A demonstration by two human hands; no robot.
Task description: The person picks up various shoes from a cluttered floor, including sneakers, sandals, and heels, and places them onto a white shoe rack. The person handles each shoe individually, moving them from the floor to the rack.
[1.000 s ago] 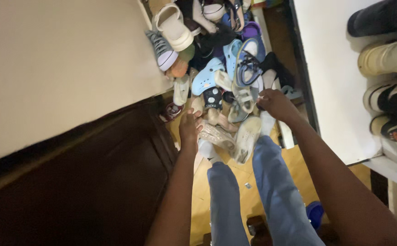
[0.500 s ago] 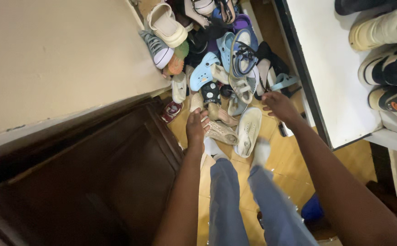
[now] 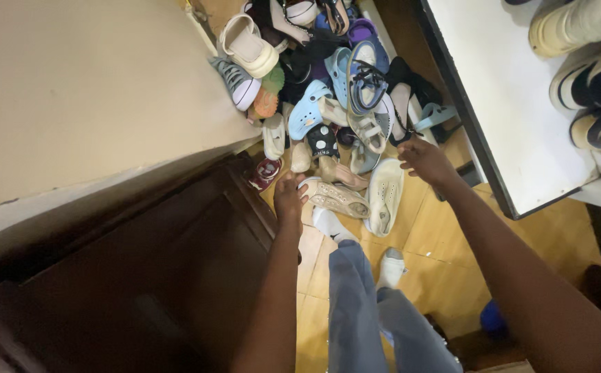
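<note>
Left hand [image 3: 290, 195], fingers curled, touches a beige perforated shoe [image 3: 336, 199] at the floor pile's near edge; right hand [image 3: 424, 160], spread, hovers beside a cream shoe [image 3: 385, 196].

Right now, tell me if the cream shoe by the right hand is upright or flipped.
Flipped: the cream shoe lies sole up, its tread showing, just below the right hand.

Both bare arms reach forward and down; the left hand [image 3: 289, 195] hangs loosely curled, the right hand [image 3: 424, 160] spreads its fingers, palm down.
</note>
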